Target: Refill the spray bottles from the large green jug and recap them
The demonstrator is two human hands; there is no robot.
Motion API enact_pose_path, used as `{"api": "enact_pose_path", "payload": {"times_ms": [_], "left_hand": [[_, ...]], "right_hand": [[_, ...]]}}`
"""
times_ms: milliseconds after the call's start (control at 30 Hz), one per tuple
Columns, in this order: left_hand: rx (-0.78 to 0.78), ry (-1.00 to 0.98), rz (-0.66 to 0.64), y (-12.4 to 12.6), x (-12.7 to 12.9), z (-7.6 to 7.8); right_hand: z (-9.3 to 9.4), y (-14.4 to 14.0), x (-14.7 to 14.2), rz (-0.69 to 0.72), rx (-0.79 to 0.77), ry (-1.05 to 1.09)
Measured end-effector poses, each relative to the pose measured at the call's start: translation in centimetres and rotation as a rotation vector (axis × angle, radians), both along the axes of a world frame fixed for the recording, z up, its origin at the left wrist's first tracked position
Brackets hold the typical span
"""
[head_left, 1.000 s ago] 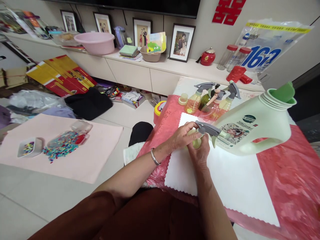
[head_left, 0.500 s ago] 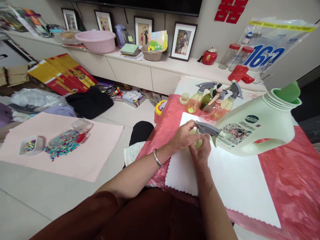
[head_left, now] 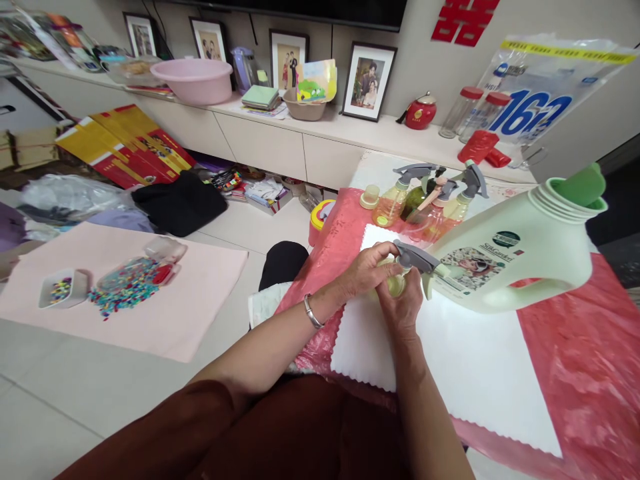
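Observation:
Both hands are closed around a small spray bottle [head_left: 397, 285] with a grey trigger head [head_left: 416, 256]. My left hand [head_left: 373, 270] grips near the collar under the head, its fingers partly hidden. My right hand [head_left: 401, 303] wraps the clear body from the near side. Just right of them a large pale green detergent jug [head_left: 515, 257] stands tilted in view, a green cap piece [head_left: 580, 185] in its mouth. Beyond the hands are several other spray bottles [head_left: 391, 200] with yellowish or pink liquid. A pale green cap [head_left: 369, 196] lies left of those.
White scallop-edged paper [head_left: 480, 373] lies over the red plastic table cover [head_left: 590, 353]. Behind stands a low cabinet [head_left: 330, 157] with a pink basin [head_left: 193, 83], picture frames and glass jars [head_left: 463, 112]. Colourful beads [head_left: 127, 290] lie on a pink sheet [head_left: 185, 320] at left.
Little differs. Both hands stay on the spray bottle, with only a slight shift of the left fingers and the trigger head.

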State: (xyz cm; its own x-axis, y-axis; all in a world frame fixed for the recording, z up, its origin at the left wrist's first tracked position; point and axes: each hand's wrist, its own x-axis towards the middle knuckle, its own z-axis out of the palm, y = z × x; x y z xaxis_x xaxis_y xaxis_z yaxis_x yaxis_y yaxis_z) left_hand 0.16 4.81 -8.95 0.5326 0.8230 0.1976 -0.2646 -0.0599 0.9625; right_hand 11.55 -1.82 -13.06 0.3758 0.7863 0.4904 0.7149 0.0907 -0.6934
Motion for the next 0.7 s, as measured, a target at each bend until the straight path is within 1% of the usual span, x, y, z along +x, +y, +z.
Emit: {"api": "enact_pose_path", "payload": {"times_ms": [133, 233, 333, 400, 567, 700], "left_hand": [[0.017, 0.038, -0.005, 0.2, 0.0, 0.0], [0.098, 0.042, -0.01, 0.4, -0.1, 0.0], [0.143, 0.015, -0.019, 0.5, -0.1, -0.1], [0.114, -0.005, -0.024, 0.4, 0.0, -0.1], [-0.025, -0.119, -0.064, 0.0, 0.1, 0.2], [-0.055, -0.137, -0.056, -0.2, 0.1, 0.4]], "right_hand": [[0.4, -0.5, 0.0, 0.049, 0.047, 0.012], [0.7, -1.1, 0.0, 0.113, 0.062, 0.042], [0.6, -1.5, 0.1, 0.128, 0.07, 0.087], [0.3, -1.6, 0.1, 0.108, 0.075, 0.133], [-0.6, -1.2, 0.2, 0.013, 0.123, 0.278], [-0.5, -0.8, 0.0, -0.05, 0.166, 0.41]]}}
